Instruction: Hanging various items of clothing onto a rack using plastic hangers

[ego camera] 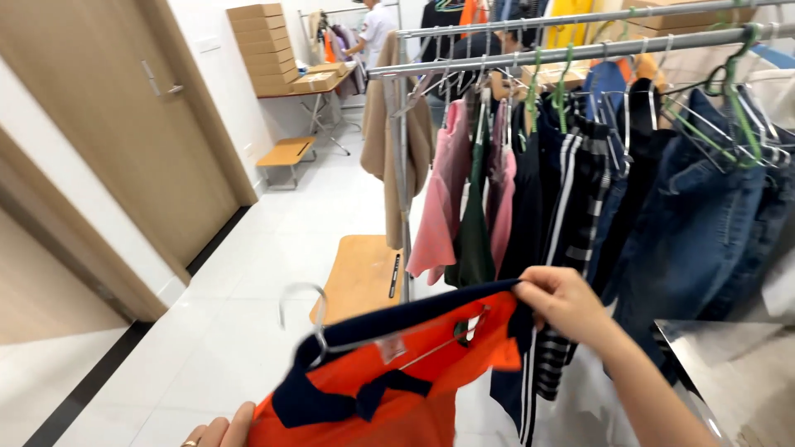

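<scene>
An orange shirt (389,389) with a navy collar and trim hangs on a metal wire hanger (308,308) low in the middle of the head view. My right hand (563,302) pinches the shirt's navy shoulder edge at the upper right. My left hand (222,432) shows only its fingertips at the bottom edge, touching the shirt's lower left side. Right behind the shirt stands a metal clothes rack (530,56) crowded with hung garments: pink tops (447,190), a dark green top, striped dark pieces and denim (704,215).
A low wooden stool (360,273) stands by the rack's post. A beige coat (385,141) hangs at the rack's left end. A wooden door (124,108) is at left. Stacked cardboard boxes (265,45), a folding table and a person in white are far back.
</scene>
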